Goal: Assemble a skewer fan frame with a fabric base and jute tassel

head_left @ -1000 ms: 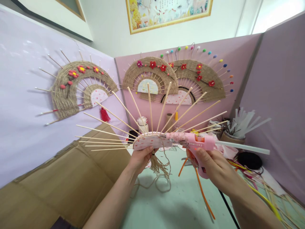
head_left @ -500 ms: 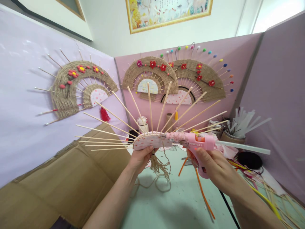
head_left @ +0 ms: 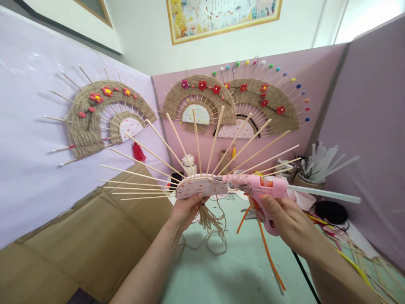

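Observation:
A white half-circle piece with pink dots [head_left: 201, 188] sits in my left hand [head_left: 187, 209], which pinches its lower edge. Several thin wooden sticks [head_left: 180, 139] fan out from its curved rim. Twine [head_left: 217, 202] hangs from the piece, and a twine tassel [head_left: 207, 217] dangles below it. My right hand [head_left: 284, 215] is wrapped round the handle of a pink glue gun [head_left: 268, 188]. A clear glue stick [head_left: 325, 193] juts out of its back. The gun's nozzle is at the right part of the half-circle's upper edge.
Woven twine fans [head_left: 79, 114] hang on the partitions ahead. Brown cardboard [head_left: 95, 228] lies at the left. To the right stand a pot of glue sticks [head_left: 311, 181], a black roll [head_left: 331, 212] and loose sticks [head_left: 363, 257]. An orange strip [head_left: 270, 257] lies on the green table [head_left: 228, 270].
The sticks and half-circle have shifted slightly left and up in my left hand. The glue gun has moved slightly right, its nozzle still at the upper edge.

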The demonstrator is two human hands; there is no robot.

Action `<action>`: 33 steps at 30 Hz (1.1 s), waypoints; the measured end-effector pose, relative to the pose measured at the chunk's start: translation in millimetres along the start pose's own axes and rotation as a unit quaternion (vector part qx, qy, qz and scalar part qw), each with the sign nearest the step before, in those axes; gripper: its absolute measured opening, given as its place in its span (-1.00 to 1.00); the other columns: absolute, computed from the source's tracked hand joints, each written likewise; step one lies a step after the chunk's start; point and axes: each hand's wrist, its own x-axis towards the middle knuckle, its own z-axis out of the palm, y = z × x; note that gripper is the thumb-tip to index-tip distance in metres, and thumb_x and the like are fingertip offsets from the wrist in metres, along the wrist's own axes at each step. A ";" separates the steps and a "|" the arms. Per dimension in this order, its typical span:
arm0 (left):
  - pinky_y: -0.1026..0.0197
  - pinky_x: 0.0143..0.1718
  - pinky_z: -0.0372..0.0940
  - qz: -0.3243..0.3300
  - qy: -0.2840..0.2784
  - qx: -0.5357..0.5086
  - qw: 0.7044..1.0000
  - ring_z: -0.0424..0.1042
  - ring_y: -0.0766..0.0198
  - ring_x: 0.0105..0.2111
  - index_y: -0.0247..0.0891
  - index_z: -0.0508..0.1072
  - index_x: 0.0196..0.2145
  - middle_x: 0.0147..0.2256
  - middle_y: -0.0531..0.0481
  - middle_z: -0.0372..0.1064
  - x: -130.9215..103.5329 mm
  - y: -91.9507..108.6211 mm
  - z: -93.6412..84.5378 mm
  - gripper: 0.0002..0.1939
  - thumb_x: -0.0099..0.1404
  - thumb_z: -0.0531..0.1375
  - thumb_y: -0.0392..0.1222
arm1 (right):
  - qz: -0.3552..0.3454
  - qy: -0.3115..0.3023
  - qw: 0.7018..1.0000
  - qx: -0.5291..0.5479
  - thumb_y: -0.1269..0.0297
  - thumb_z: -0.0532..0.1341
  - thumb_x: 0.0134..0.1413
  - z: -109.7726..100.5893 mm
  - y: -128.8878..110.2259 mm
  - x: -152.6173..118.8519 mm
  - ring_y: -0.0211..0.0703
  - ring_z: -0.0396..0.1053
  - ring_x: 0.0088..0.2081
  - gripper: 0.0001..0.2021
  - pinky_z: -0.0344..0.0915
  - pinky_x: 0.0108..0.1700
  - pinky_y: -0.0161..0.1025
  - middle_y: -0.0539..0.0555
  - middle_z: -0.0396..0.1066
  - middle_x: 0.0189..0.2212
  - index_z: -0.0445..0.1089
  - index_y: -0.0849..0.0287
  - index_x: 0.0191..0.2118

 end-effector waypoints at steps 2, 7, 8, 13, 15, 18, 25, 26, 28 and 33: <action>0.05 -0.03 0.37 -0.001 0.002 0.000 1.000 0.52 0.14 -0.17 -0.28 0.57 -0.22 -0.23 -0.07 0.57 0.2 -0.2 -0.3 -0.57 -0.10 0.50 -0.30 | 0.001 0.010 1.000 -0.006 -0.29 -0.03 0.15 0.0 -0.6 -0.8 -0.24 0.14 -0.61 -0.44 0.18 -0.61 -0.30 -0.05 0.10 -0.66 0.27 0.10 -0.56; 0.01 0.02 0.35 0.000 0.011 -0.005 1.000 0.52 0.14 -0.18 -0.29 0.56 -0.26 -0.24 -0.06 0.56 1.1 -1.2 -2.2 -0.62 -0.09 0.50 -0.30 | 0.002 0.016 1.000 -0.019 -0.29 -0.03 0.14 -1.7 -0.2 -2.2 -0.23 0.17 -0.61 -0.44 0.18 -0.60 -0.29 -0.05 0.13 -0.66 0.23 0.09 -0.59; 0.00 0.03 0.35 0.000 0.013 -0.003 1.000 0.52 0.13 -0.17 -0.29 0.56 -0.26 -0.25 -0.06 0.56 1.3 -1.1 -2.5 -0.62 -0.09 0.50 -0.29 | -0.001 0.015 1.000 -0.019 -0.28 -0.03 0.15 -2.0 0.2 -2.1 -0.23 0.17 -0.61 -0.44 0.18 -0.60 -0.29 -0.05 0.14 -0.66 0.24 0.09 -0.58; 0.00 0.03 0.35 0.000 0.006 0.003 1.000 0.51 0.09 -0.12 -0.28 0.55 -0.22 -0.18 -0.09 0.56 1.5 0.3 -2.7 -0.58 -0.08 0.50 -0.28 | -0.014 0.017 1.000 -0.021 -0.24 -0.04 0.19 -2.4 1.0 0.2 -0.22 0.18 -0.60 -0.46 0.19 -0.59 -0.29 -0.04 0.15 -0.66 0.29 0.11 -0.54; 0.01 0.02 0.36 0.000 0.009 0.001 1.000 0.51 0.11 -0.12 -0.27 0.55 -0.22 -0.18 -0.08 0.56 1.4 0.5 -2.7 -0.58 -0.09 0.50 -0.28 | -0.015 0.019 0.999 -0.025 -0.24 -0.04 0.18 -2.2 -1.0 0.2 -0.21 0.18 -0.60 -0.46 0.19 -0.60 -0.29 -0.04 0.15 -0.66 0.29 0.10 -0.54; 0.02 0.02 0.36 0.000 0.015 -0.001 1.000 0.51 0.12 -0.13 -0.27 0.55 -0.23 -0.19 -0.06 0.56 1.5 0.1 -3.2 -0.58 -0.09 0.50 -0.29 | 0.001 0.040 0.999 -0.029 -0.22 -0.02 0.17 -1.6 -6.5 -2.0 -0.21 0.17 -0.60 -0.47 0.17 -0.60 -0.29 -0.04 0.13 -0.67 0.24 0.09 -0.59; 0.00 0.05 0.35 0.003 0.011 -0.002 1.000 0.50 0.11 -0.10 -0.26 0.55 -0.22 -0.17 -0.07 0.55 2.2 -0.7 -4.6 -0.58 -0.07 0.50 -0.28 | 0.004 0.026 1.000 -0.004 -0.25 0.04 0.13 -2.6 -4.8 -1.6 -0.25 0.13 -0.62 -0.47 0.17 -0.60 -0.30 -0.07 0.09 -0.67 0.18 0.10 -0.60; 0.01 0.04 0.36 0.003 0.014 -0.001 1.000 0.51 0.12 -0.11 -0.26 0.54 -0.22 -0.17 -0.07 0.56 2.2 -0.5 -4.4 -0.58 -0.08 0.50 -0.27 | -0.004 0.016 1.000 -0.005 -0.26 0.03 0.12 -3.2 -2.8 -0.4 -0.25 0.12 -0.62 -0.47 0.17 -0.60 -0.30 -0.07 0.09 -0.68 0.19 0.10 -0.59; 0.04 0.01 0.37 0.002 0.021 0.002 1.000 0.51 0.14 -0.14 -0.26 0.54 -0.22 -0.19 -0.05 0.56 2.3 0.2 -3.9 -0.57 -0.09 0.51 -0.26 | -0.015 0.002 1.000 -0.010 -0.26 0.02 0.13 -4.6 0.7 1.7 -0.25 0.12 -0.62 -0.46 0.16 -0.59 -0.30 -0.07 0.10 -0.68 0.20 0.10 -0.58; 0.06 -0.02 0.39 0.003 0.014 -0.003 1.000 0.52 0.13 -0.14 -0.26 0.54 -0.21 -0.19 -0.06 0.56 2.5 0.8 -3.4 -0.56 -0.10 0.51 -0.26 | -0.018 0.016 0.999 -0.035 -0.26 0.00 0.16 -6.6 4.7 2.5 -0.26 0.14 -0.60 -0.45 0.16 -0.56 -0.31 -0.05 0.15 -0.66 0.22 0.11 -0.58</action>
